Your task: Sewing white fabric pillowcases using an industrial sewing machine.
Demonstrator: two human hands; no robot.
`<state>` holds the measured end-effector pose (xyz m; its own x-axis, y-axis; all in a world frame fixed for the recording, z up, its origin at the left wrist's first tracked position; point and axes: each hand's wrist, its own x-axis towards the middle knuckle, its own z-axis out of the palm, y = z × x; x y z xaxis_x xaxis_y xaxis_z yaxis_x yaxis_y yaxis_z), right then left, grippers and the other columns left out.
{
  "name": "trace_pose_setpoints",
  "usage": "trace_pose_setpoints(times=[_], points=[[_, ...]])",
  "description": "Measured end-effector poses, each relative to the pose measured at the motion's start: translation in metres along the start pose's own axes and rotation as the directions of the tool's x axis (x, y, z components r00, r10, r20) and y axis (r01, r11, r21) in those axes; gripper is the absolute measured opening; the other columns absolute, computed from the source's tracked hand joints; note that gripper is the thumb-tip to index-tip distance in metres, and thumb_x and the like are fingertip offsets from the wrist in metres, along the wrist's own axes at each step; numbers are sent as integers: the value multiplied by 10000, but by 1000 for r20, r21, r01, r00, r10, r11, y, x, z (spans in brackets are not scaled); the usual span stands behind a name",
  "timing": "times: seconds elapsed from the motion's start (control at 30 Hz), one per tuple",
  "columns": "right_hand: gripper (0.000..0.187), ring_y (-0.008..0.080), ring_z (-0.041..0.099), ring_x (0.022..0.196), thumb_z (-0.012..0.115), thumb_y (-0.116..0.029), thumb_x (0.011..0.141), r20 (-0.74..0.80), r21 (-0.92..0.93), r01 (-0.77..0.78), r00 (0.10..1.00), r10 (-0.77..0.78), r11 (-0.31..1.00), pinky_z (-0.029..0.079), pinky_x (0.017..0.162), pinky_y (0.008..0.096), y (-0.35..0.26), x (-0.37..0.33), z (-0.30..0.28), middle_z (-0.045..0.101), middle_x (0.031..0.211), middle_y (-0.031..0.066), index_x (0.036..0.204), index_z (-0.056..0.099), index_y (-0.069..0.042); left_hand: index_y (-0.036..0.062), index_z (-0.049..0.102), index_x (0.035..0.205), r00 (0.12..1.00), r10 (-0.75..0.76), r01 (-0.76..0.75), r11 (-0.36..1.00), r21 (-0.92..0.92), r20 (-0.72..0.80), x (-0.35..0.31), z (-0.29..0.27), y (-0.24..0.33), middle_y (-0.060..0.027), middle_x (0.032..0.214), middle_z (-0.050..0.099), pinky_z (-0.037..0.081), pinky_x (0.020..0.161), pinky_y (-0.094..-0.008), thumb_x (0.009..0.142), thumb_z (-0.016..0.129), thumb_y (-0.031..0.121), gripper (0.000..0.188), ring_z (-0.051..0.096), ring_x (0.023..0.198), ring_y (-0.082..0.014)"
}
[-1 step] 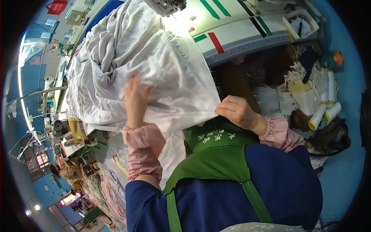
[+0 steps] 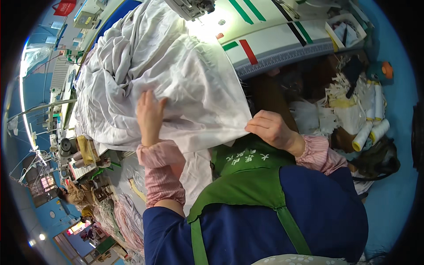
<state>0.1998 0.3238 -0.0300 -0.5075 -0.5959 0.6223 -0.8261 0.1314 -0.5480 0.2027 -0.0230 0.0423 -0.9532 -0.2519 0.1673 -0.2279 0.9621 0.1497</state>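
A large white cloth (image 2: pixel 185 79) is heaped and wrinkled at the left, with a smoother part drawn toward me. At its near right corner, my right hand (image 2: pixel 273 129) pinches the cloth's edge between thumb and fingers. My left hand (image 2: pixel 150 115) lies over the middle of the cloth, its thumb apart from the other fingers and slightly blurred; nothing is gripped in it. The sewing machine's head (image 2: pixel 191 8) is above the cloth's far end, beside a bright light. Part of the cloth hangs down in front of my green apron (image 2: pixel 243 185).
The white machine table (image 2: pixel 274 37) carries green, black and red tape strips and a ruler along its near edge (image 2: pixel 287 55). A small box (image 2: pixel 346 28) sits at the far right. Below it lie white thread spools (image 2: pixel 363 136) and cloth scraps (image 2: pixel 344 101). Other machines and a person (image 2: pixel 79 194) are at the left.
My left hand has shifted slightly left and toward me over the cloth. The right hand keeps its pinch on the corner, almost unmoved.
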Motion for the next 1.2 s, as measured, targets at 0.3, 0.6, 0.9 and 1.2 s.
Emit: trace_pose_setpoints(times=[0.3, 0.6, 0.9, 1.2], points=[[172, 196, 609, 751, 672, -42, 681, -29, -44, -34, 999, 33, 998, 519, 634, 302, 36, 42, 8, 649, 852, 37, 853, 678, -37, -54, 497, 1321, 998, 55, -54, 998, 29, -40, 63, 35, -66, -268, 1365, 477, 374, 1049, -409, 865, 628, 519, 744, 437, 1283, -399], [214, 212, 595, 715, 680, 9, 637, -51, -75, -78, 996, 74, 994, 488, 613, 314, 63, 86, 9, 646, 817, 47, 847, 688, -33, -78, 485, 1304, 1000, 10, -12, 994, 110, 21, 118, 35, -67, -278, 1315, 508, 410, 1001, -415, 867, 595, 567, 787, 496, 1213, -406], [207, 220, 597, 730, 689, 33, 639, -6, -99, -85, 996, 84, 991, 490, 627, 328, 95, 131, 6, 647, 790, 49, 832, 675, -42, -14, 458, 1365, 1000, -21, 19, 992, 123, 17, 169, 44, -83, -250, 1343, 506, 421, 991, -411, 856, 552, 637, 832, 504, 1223, -393], [170, 241, 612, 774, 693, 59, 704, 57, -50, -171, 983, 173, 984, 506, 683, 343, 135, 169, 7, 667, 804, 57, 840, 671, -41, -15, 479, 1336, 992, -94, 79, 982, 170, 79, 229, 53, -105, -302, 1231, 558, 453, 946, -437, 826, 504, 722, 897, 565, 1134, -426]])
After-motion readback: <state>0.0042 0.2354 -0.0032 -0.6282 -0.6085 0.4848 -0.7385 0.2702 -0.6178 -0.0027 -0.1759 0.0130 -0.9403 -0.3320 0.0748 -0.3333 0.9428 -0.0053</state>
